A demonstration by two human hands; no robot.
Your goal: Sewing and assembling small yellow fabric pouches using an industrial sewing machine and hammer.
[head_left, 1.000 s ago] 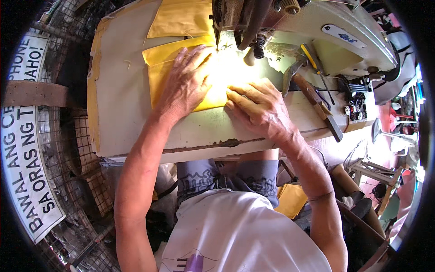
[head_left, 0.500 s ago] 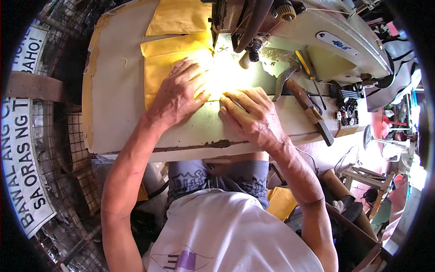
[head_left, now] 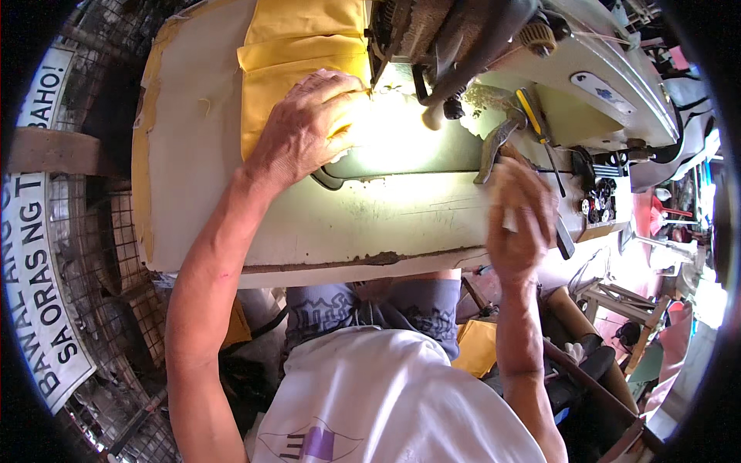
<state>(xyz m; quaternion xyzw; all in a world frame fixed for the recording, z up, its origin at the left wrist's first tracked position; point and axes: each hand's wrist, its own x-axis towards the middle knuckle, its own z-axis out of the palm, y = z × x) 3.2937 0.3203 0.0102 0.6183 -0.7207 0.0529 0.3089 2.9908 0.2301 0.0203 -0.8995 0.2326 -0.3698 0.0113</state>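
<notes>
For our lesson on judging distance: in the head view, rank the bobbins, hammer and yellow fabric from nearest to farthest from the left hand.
1. Yellow fabric, beneath the left hand.
2. Hammer, right of that hand.
3. Bobbins, farther right.

There are two hands [head_left: 309, 123], one screwdriver [head_left: 532, 114], one sewing machine [head_left: 575, 65].

Place: sewing workshop | sewing machine [head_left: 567, 65] on worktable [head_left: 324, 228] | yellow fabric [head_left: 305, 60] | screwdriver [head_left: 534, 116], bobbins [head_left: 599, 204] nearby
</notes>
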